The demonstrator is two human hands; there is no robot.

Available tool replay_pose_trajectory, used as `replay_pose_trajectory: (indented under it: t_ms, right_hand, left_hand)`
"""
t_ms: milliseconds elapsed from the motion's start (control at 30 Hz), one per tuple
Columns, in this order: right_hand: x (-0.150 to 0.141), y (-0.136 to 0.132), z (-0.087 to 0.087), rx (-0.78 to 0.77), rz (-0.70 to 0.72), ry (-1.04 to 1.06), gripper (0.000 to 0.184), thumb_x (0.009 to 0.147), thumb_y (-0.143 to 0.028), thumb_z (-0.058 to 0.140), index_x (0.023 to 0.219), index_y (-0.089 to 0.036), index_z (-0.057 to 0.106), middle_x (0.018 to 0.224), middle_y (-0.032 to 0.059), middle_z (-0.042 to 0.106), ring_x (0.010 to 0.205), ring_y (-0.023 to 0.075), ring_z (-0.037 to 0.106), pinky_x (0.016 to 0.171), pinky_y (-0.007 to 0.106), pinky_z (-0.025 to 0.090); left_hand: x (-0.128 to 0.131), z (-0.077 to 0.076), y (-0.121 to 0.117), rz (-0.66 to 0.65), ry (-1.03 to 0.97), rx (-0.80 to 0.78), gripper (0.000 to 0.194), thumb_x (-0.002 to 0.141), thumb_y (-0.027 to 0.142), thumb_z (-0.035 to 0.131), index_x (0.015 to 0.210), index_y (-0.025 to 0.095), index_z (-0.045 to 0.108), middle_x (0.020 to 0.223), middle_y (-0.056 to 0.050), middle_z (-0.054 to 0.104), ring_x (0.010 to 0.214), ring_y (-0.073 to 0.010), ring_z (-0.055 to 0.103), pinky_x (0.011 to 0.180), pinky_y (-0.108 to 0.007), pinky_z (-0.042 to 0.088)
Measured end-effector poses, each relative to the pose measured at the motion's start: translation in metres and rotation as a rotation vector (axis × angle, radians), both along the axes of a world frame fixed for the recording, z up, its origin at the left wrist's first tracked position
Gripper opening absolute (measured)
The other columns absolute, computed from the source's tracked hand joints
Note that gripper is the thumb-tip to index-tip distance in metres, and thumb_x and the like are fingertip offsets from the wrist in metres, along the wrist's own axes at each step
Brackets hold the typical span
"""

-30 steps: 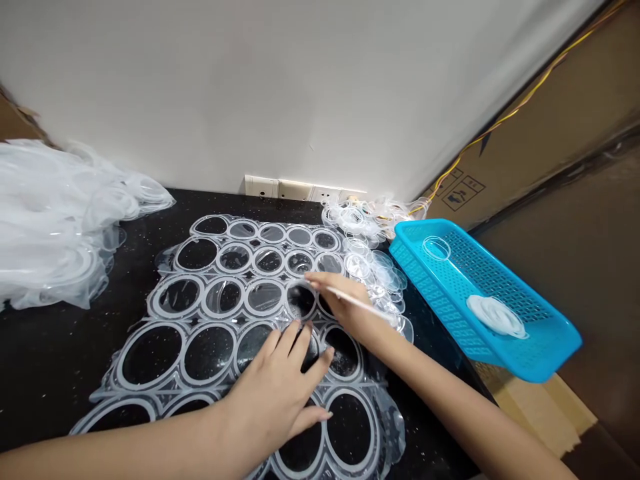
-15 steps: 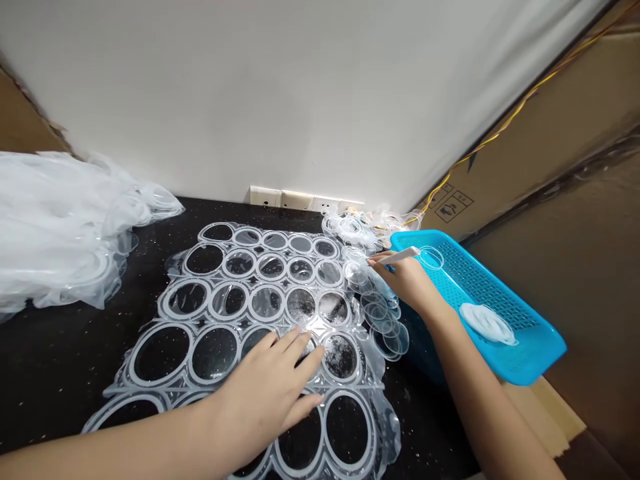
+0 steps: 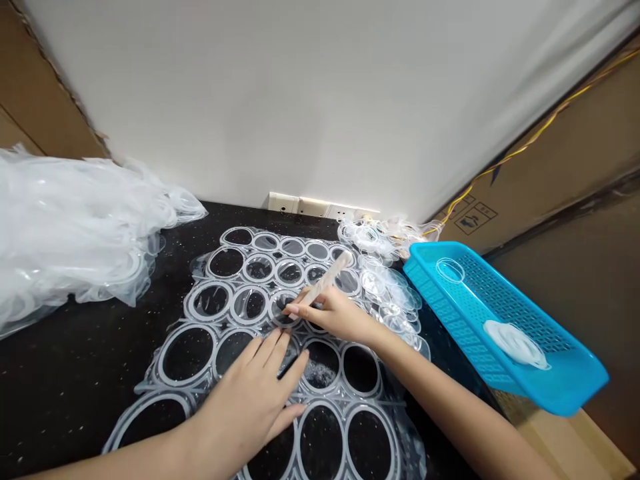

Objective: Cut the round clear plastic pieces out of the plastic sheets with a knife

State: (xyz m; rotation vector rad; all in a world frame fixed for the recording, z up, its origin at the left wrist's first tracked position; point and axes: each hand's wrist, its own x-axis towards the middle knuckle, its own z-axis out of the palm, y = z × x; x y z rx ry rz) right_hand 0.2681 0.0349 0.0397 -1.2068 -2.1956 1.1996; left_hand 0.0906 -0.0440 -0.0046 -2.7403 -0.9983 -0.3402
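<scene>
A clear plastic sheet (image 3: 344, 392) printed with rows of pale rings lies flat on the black speckled counter. My left hand (image 3: 250, 393) rests palm down on it, fingers stretched out over the rings. Between the fingers of my right hand (image 3: 343, 317) is a slim white pen-shaped tool (image 3: 327, 279), slanting down with its tip near a ring in the middle row; whether the tip touches the sheet I cannot tell. Loose clear discs (image 3: 383, 280) are heaped along the sheet's right side, partly behind my right hand and forearm.
A blue plastic basket (image 3: 445, 313) at the right holds a bundle of thin white rings (image 3: 517, 343) and a single ring (image 3: 450, 270). Tangled ring scraps (image 3: 367, 237) lie by the wall sockets (image 3: 314, 207). Piled plastic sheets (image 3: 75, 227) stand left. Cardboard boxes (image 3: 575, 193) border the right.
My right hand has moved left with the white tool, from the loose discs to the middle of the sheet. My left hand stays on the sheet. The view has shifted slightly.
</scene>
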Motion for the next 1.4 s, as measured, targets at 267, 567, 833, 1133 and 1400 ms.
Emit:
replay_pose_trajectory:
  t_ms: [267,567,833,1133,1400]
  right_hand:
    - [0.003,0.002,-0.009,0.048,0.024,0.003,0.02,0.088,-0.028,0.053,0.084,-0.014,0.066,0.081,0.0037,0.068,0.077,0.0141,0.062,0.071,0.027,0.049]
    - [-0.001,-0.006,-0.01,0.183,0.065,-0.006,0.015,0.087,-0.021,0.053,0.085,-0.013,0.065,0.084,0.0055,0.065,0.078,0.0128,0.061,0.072,0.025,0.05]
    - [0.0,-0.005,-0.013,0.275,0.093,-0.005,0.017,0.088,-0.021,0.052,0.086,-0.011,0.065,0.082,0.0063,0.066,0.076,0.0123,0.062,0.07,0.023,0.05]
    - [-0.007,-0.027,-0.028,0.847,0.199,-0.323,0.027,0.092,-0.018,0.041,0.11,-0.006,0.059,0.109,0.0175,0.064,0.101,0.0241,0.06,0.082,0.038,0.049]
    - [0.022,0.019,-0.029,0.742,-0.176,-0.051,0.025,0.092,-0.022,0.043,0.106,-0.017,0.063,0.106,0.0076,0.067,0.097,0.0165,0.064,0.083,0.03,0.052]
  left_hand:
    - [0.004,0.004,-0.003,0.059,-0.017,0.001,0.045,0.085,0.053,0.047,0.115,0.022,0.059,0.116,-0.018,0.06,0.108,-0.0278,0.057,0.084,-0.036,0.041]
    - [0.007,0.003,-0.002,0.088,-0.074,0.005,0.044,0.078,0.055,0.055,0.109,0.024,0.062,0.113,-0.016,0.063,0.105,-0.0261,0.058,0.084,-0.035,0.039]
    - [0.004,0.002,-0.002,0.068,-0.049,0.019,0.047,0.083,0.055,0.049,0.114,0.02,0.058,0.115,-0.018,0.06,0.108,-0.0284,0.056,0.086,-0.038,0.037]
    - [0.005,-0.003,-0.004,0.08,-0.15,-0.023,0.043,0.08,0.054,0.053,0.104,0.019,0.059,0.111,-0.016,0.061,0.107,-0.0278,0.055,0.09,-0.037,0.035]
    - [0.001,-0.001,-0.004,0.036,-0.011,0.044,0.05,0.086,0.056,0.042,0.122,0.022,0.05,0.121,-0.019,0.057,0.111,-0.0272,0.056,0.088,-0.037,0.038]
